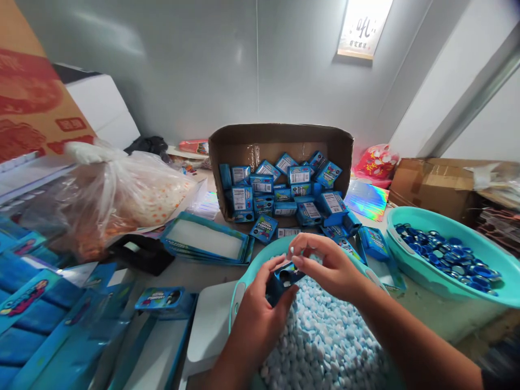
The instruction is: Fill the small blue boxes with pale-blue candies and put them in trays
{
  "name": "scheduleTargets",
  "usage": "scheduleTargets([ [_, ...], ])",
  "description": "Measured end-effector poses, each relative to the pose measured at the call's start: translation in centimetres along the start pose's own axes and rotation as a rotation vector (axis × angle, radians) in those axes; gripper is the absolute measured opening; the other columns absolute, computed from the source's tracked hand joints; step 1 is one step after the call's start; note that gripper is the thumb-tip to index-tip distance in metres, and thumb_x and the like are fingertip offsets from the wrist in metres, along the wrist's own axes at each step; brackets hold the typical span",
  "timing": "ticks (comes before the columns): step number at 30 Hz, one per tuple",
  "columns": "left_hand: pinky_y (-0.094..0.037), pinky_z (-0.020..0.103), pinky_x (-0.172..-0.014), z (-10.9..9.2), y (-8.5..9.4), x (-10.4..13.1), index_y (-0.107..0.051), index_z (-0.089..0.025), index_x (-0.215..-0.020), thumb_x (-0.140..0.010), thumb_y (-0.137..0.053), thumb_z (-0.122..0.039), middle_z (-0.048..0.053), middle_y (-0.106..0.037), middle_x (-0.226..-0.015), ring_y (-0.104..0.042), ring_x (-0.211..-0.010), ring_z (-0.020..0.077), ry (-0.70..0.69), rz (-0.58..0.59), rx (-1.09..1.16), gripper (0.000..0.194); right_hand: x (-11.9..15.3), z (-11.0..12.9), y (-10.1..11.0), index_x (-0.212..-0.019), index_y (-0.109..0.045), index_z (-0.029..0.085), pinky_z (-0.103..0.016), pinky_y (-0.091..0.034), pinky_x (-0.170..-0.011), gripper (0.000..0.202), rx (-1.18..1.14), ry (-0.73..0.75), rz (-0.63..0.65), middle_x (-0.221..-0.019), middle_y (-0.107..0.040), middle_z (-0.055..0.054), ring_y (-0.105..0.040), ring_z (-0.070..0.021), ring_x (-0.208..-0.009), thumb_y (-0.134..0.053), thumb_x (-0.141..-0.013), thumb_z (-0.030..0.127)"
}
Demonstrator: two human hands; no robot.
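Observation:
My left hand [262, 309] is closed round a small blue box [286, 275], held tilted over a turquoise tub [239, 295]. The box's end seems open towards my right hand [327, 265]. Thumb and fingers of that hand are pinched together just above the box, with a small white candy [293, 255] at their tips. Beneath both hands, the tub is filled with white and pale blue candies [325, 330]. Part of the box is hidden by my left fingers.
Behind the tub, a cardboard carton [280, 132] on its side holds many blue boxes [299, 175]. A turquoise basin [493, 249] of shiny blue caps [442, 254] stands right. Flat blue trays [207, 238] and a clear plastic bag [122, 184] lie left. Blue packaging [36, 309] fills the near left.

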State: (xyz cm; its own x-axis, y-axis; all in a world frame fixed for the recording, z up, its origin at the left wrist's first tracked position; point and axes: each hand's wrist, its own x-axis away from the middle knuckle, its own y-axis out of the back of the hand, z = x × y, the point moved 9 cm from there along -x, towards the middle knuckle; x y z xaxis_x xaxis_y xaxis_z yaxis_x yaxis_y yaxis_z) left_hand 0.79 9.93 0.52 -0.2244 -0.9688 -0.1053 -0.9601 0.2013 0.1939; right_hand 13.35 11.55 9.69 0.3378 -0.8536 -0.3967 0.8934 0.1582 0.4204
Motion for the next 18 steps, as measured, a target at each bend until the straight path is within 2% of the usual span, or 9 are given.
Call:
scheduleTargets([
  [2,-0.05,0.036,-0.101,0.2,0.1,0.0,-0.052,-0.029,-0.127,-0.088,-0.067,-0.044,0.007,-0.064,-0.133,-0.063,-0.119,0.0222,0.003,-0.031,0.062,0.045,0.0,0.3,-0.2,-0.09,-0.064,0.019,-0.028,-0.047,-0.073,0.004,0.136,0.017,0.099,-0.091,-0.063,-0.003,-0.058,-0.0149,-0.082,-0.06,-0.091,0.021],
  [6,-0.053,0.034,-0.095,0.1,0.8,0.0,-0.054,-0.025,-0.103,-0.086,-0.067,-0.038,0.009,-0.062,-0.136,-0.067,-0.111,0.021,-0.037,-0.134,0.083,0.025,0.2,-0.2,-0.1,-0.102,-0.068,0.02,-0.032,-0.049,-0.083,0.013,0.337,0.0,0.196,-0.104,-0.063,-0.006,-0.06,-0.0175,-0.094,-0.061,-0.091,0.02],
  [8,-0.053,0.035,-0.095,-0.1,1.2,0.0,-0.057,-0.024,-0.1,-0.087,-0.065,-0.036,0.009,-0.061,-0.137,-0.067,-0.108,0.0208,-0.064,-0.182,0.024,0.02,0.3,-1.2,0.1,-0.104,-0.07,0.021,-0.033,-0.049,-0.083,0.016,0.384,-0.044,0.204,-0.104,-0.064,-0.006,-0.06,-0.0176,-0.093,-0.058,-0.093,0.021],
  [11,-0.051,0.038,-0.099,-0.5,1.7,-0.1,-0.063,-0.023,-0.098,-0.089,-0.063,-0.035,0.01,-0.06,-0.137,-0.065,-0.114,0.0234,-0.121,-0.218,-0.012,0.015,0.4,-2.2,0.4,-0.103,-0.072,0.022,-0.032,-0.049,-0.079,0.019,0.408,-0.081,0.188,-0.1,-0.067,-0.006,-0.061,-0.0174,-0.089,-0.054,-0.096,0.021],
  [14,-0.049,0.039,-0.102,-0.6,1.7,-0.2,-0.067,-0.021,-0.092,-0.089,-0.063,-0.034,0.011,-0.061,-0.132,-0.061,-0.12,0.0253,-0.153,-0.195,-0.009,0.014,0.3,-2.0,0.4,-0.099,-0.073,0.022,-0.032,-0.048,-0.079,0.02,0.429,-0.046,0.18,-0.097,-0.068,-0.006,-0.061,-0.0177,-0.089,-0.054,-0.096,0.019],
  [18,-0.049,0.039,-0.102,-0.3,1.9,-0.4,-0.067,-0.02,-0.092,-0.086,-0.067,-0.034,0.012,-0.064,-0.128,-0.064,-0.116,0.0254,-0.134,-0.202,-0.014,0.015,0.1,-1.1,0.1,-0.095,-0.075,0.02,-0.031,-0.048,-0.077,0.021,0.447,-0.033,0.189,-0.094,-0.068,-0.006,-0.061,-0.0169,-0.086,-0.055,-0.095,0.015],
])
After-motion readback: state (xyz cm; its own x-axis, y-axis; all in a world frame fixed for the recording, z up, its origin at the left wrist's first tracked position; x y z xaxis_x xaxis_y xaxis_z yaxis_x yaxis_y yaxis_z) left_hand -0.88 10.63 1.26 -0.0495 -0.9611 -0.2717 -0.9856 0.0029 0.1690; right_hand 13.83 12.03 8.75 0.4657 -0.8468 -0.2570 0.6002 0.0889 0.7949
